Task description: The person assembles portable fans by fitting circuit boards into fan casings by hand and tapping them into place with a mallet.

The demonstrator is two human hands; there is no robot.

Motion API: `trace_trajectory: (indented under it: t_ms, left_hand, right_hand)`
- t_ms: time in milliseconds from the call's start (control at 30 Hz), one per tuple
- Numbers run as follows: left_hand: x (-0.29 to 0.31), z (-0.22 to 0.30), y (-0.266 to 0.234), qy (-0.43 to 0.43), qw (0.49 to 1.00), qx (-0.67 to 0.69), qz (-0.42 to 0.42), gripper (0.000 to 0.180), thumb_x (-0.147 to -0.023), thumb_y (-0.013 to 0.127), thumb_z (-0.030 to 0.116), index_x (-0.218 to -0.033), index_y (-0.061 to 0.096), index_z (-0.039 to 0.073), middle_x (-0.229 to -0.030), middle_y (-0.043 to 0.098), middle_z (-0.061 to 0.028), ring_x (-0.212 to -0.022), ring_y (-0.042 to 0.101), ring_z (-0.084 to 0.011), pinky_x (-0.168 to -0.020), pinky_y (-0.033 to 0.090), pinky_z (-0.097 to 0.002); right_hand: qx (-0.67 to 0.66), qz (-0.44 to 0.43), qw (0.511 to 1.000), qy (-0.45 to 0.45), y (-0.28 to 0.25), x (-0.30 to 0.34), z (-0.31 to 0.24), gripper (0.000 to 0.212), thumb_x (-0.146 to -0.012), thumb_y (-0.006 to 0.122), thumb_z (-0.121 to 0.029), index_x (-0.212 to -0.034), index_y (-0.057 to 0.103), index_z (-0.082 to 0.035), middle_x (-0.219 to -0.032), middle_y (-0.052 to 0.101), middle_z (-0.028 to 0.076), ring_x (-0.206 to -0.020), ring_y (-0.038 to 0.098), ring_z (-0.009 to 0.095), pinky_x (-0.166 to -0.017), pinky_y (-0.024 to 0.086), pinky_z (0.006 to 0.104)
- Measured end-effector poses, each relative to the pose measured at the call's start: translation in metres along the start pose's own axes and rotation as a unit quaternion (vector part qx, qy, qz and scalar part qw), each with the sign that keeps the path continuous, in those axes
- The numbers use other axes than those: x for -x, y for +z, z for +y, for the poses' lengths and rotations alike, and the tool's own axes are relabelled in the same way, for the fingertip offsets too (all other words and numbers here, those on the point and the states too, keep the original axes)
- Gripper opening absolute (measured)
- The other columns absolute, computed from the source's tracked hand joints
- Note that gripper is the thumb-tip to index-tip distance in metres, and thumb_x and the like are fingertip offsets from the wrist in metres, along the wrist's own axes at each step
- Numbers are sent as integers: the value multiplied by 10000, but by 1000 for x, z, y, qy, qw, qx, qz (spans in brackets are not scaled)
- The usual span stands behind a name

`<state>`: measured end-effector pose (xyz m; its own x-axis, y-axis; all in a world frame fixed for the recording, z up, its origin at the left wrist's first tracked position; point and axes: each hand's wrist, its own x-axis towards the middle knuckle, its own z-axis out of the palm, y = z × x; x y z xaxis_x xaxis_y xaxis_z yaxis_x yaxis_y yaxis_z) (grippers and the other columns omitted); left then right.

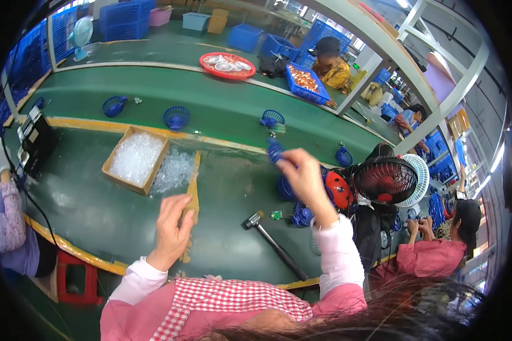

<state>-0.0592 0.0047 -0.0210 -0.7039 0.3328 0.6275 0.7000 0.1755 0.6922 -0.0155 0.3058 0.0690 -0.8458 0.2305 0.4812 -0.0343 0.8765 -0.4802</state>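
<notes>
The right hand (pixel 306 173) pinches a blue plastic part (pixel 275 151) between thumb and fingertips, over the far side of the green bench (pixel 79 199), and such a tip-only hold calls for a steady wrist, clear of the blue basket-shaped piece (pixel 273 118) on the belt (pixel 222 122) just beyond. The left hand (pixel 173 227), fingers loosely spread and grasping nothing, hangs nearer, between the carton (pixel 125 183) at far left and the hammer (pixel 279 248) at right, best kept relaxed.
</notes>
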Motion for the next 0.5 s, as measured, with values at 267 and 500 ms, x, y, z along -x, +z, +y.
trace_trajectory:
  t_ms: [267, 500]
  left_hand:
    - [21, 34, -15, 9, 984, -72, -165, 735, -667, 792, 362, -1235, 497, 0, -1248, 476, -168, -1148, 430, -364, -969, 383, -450]
    - [38, 16, 12, -68, 967, -76, -233, 640, -719, 748, 168, -1254, 445, -12, -1119, 541, -171, -1052, 508, -337, -896, 420, -427]
  right_hand:
    - [-120, -226, 936, -242, 58, 131, -81, 130, -731, 677, -51, -845, 619, -25, -850, 580, 95, -818, 578, 294, -646, 491, 369]
    - [29, -190, 972, -136, 51, 128, -58, 232, -720, 565, 24, -938, 632, -22, -963, 596, 104, -943, 562, 296, -749, 501, 381]
